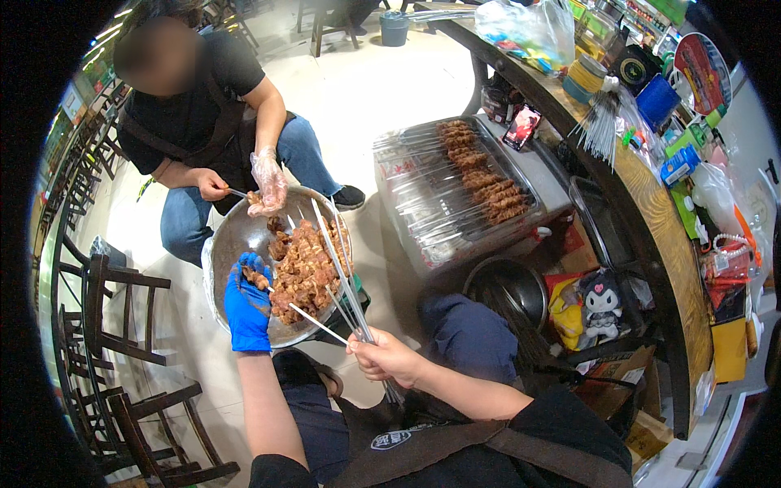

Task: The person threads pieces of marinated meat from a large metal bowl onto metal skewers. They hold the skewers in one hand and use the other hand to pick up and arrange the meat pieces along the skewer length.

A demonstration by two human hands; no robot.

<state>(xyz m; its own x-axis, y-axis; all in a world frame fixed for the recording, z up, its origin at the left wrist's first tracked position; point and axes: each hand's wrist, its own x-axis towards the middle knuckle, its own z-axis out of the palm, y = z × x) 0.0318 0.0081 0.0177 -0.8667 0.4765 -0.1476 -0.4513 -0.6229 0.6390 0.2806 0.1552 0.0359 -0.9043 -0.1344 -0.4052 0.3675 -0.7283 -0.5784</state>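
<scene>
My left hand (249,305), in a blue glove, holds pieces of marinated meat (254,278) on the tip of a metal skewer (317,323). In my bare right hand (384,357) is a bundle of flat metal skewers (351,293) that fans out over the bowl, along with the loaded skewer's other end. Beneath both hands a large metal bowl (235,229) contains a heap of raw marinated meat (305,262). Across the bowl, a co-worker's gloved hand (268,183) presses meat on a skewer, whose end the co-worker's bare hand (212,185) grips.
Right of the bowl, a metal tray (427,183) of loaded skewers (470,158) rests on a white box (396,238). A phone (522,127) leans behind it. A cluttered wooden counter (647,183) curves along the right, above a black-and-white plush toy (601,305). Wooden stools (128,317) stand left.
</scene>
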